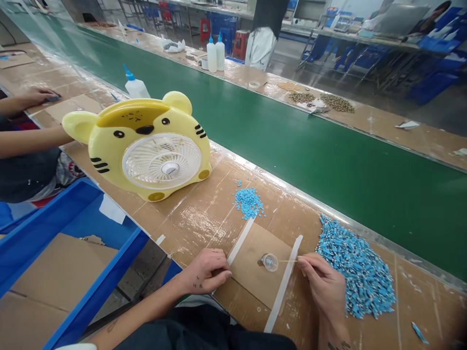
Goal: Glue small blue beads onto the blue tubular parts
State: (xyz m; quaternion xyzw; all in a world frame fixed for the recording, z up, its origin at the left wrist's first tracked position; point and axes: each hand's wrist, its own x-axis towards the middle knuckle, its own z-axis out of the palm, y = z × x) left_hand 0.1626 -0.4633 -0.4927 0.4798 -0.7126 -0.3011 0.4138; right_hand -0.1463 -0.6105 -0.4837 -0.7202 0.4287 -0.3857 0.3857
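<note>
Tan, probably light and snappable, the stick (288, 261) is extending at three o'clock from the cup (275, 266); your right fingers (309, 269) are sensibly pinching its end, your left fingers (219, 279) resting half-curled, contents unclear.

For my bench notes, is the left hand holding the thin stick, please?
No, the right hand pinches the thin stick, apart from the left hand.
</note>
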